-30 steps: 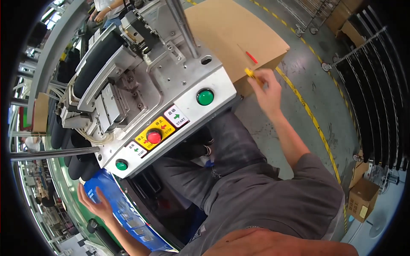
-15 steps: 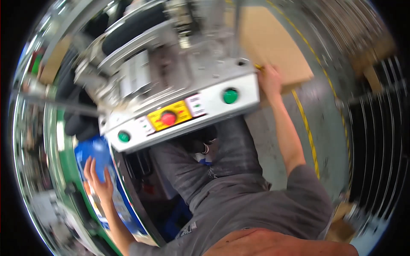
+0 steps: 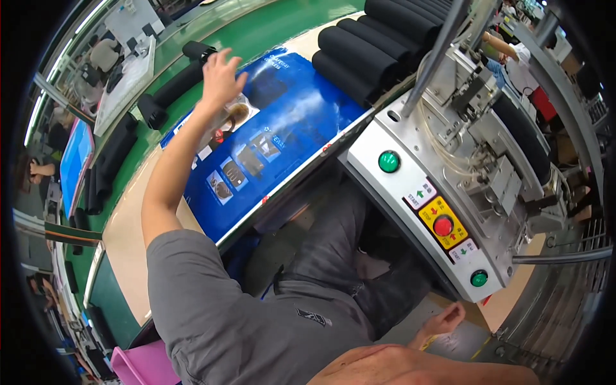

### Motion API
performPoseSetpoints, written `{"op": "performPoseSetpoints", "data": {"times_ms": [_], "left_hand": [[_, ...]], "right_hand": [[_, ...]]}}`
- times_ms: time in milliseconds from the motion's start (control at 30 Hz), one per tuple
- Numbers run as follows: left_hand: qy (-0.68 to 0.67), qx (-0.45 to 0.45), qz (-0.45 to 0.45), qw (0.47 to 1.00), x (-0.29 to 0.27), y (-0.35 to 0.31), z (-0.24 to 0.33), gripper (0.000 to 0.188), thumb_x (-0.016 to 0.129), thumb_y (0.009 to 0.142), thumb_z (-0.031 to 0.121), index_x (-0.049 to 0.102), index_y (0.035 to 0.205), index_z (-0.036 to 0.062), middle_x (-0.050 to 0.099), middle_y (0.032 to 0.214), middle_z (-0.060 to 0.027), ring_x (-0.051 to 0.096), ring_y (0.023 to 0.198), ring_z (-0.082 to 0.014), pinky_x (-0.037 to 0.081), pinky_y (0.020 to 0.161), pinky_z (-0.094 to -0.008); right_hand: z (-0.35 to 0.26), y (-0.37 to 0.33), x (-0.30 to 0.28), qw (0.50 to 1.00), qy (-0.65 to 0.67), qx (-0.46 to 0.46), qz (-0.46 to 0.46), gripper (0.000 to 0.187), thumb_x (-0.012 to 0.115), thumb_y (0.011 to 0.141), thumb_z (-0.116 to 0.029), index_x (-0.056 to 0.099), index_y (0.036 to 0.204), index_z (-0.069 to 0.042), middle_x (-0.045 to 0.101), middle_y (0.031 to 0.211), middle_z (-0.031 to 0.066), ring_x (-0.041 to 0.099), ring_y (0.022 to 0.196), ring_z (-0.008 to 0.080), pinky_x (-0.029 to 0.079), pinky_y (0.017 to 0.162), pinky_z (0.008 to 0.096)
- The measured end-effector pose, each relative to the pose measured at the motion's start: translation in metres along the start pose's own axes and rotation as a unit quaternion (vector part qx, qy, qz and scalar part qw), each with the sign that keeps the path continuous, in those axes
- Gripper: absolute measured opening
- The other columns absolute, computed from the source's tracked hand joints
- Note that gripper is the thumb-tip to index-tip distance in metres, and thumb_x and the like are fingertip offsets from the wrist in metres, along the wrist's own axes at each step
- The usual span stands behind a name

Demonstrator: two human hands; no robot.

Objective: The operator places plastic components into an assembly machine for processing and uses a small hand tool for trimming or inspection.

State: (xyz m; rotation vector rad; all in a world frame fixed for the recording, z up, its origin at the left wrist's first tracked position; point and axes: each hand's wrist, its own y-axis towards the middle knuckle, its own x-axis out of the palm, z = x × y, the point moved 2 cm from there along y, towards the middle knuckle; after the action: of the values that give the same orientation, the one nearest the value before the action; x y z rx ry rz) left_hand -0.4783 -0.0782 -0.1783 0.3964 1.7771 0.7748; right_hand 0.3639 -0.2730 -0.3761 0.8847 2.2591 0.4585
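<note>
Our left hand (image 3: pixel 221 80), fingers spread, is above the far edge of the blue mat (image 3: pixel 301 119), near a black roll (image 3: pixel 199 50) on the green table (image 3: pixel 256 35). The mat stretches toward the machine (image 3: pixel 401 183). Our right hand (image 3: pixel 444 321) curls near its bottom corner; we can't tell if it's gripping.

Pink bin (image 3: pixel 142 367) at lower left; blue panel (image 3: pixel 77 163) further up; person (image 3: pixel 104 55) beside pale table (image 3: pixel 131 76)
</note>
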Motion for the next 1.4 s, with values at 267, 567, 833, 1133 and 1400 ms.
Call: {"op": "performPoseSetpoints", "data": {"times_ms": [267,567,833,1133,1400], "left_hand": [[0.277,-0.152,-0.234,0.919,0.092,0.067,-0.131,0.044,0.068,0.095,0.038,0.079,0.121,0.0046,0.060,0.148,-0.0236,0.045,0.134,-0.0509,0.025,0.116,-0.0740],[-0.028,-0.177,0.004,0.984,-0.035,0.133,-0.113,0.057,0.083,0.089,0.035,0.069,0.133,0.0023,0.073,0.119,-0.0162,0.070,0.104,-0.0329,0.056,0.096,-0.0473],[-0.515,-0.156,-0.033,0.842,-0.204,0.107,0.065,0.056,0.084,0.094,0.039,0.068,0.134,0.0034,0.073,0.110,-0.0128,0.069,0.087,-0.0238,0.058,0.084,-0.0376],[-0.699,0.006,-0.305,0.647,-0.207,-0.026,0.256,0.094,0.102,0.077,0.037,0.054,0.151,0.0043,0.066,0.109,-0.0105,0.065,0.096,-0.0208,0.053,0.088,-0.0326],[-0.774,0.016,-0.502,0.385,-0.142,-0.101,0.291,0.078,0.099,0.076,0.006,0.064,0.145,-0.0003,0.071,0.132,-0.0111,0.066,0.121,-0.0222,0.049,0.114,-0.0383]], "right_hand": [[-0.097,-0.019,0.053,0.990,0.073,0.046,-0.108,0.012,0.065,0.105,-0.007,0.072,0.114,-0.003,0.069,0.094,0.0068,0.059,0.076,0.0155,0.051,0.072,0.0287],[-0.202,-0.021,0.144,0.898,0.246,-0.022,-0.364,0.012,0.066,0.099,0.004,0.072,0.110,0.001,0.069,0.101,0.0088,0.062,0.077,0.0158,0.052,0.073,0.0261],[-0.348,-0.008,0.151,0.799,0.362,-0.278,-0.392,0.031,0.084,0.091,-0.010,0.076,0.120,-0.002,0.073,0.119,0.0108,0.067,0.099,0.0279,0.057,0.089,0.0354],[-0.357,0.029,0.139,0.887,0.221,-0.123,-0.387,0.107,0.099,0.075,-0.025,0.044,0.163,-0.001,0.059,0.148,0.0190,0.064,0.125,0.0379,0.050,0.112,0.0455],[-0.293,0.007,0.150,0.723,0.442,0.157,-0.507,0.101,0.096,0.078,-0.015,0.043,0.163,-0.002,0.057,0.151,0.0186,0.062,0.134,0.0335,0.044,0.118,0.0445]]}}
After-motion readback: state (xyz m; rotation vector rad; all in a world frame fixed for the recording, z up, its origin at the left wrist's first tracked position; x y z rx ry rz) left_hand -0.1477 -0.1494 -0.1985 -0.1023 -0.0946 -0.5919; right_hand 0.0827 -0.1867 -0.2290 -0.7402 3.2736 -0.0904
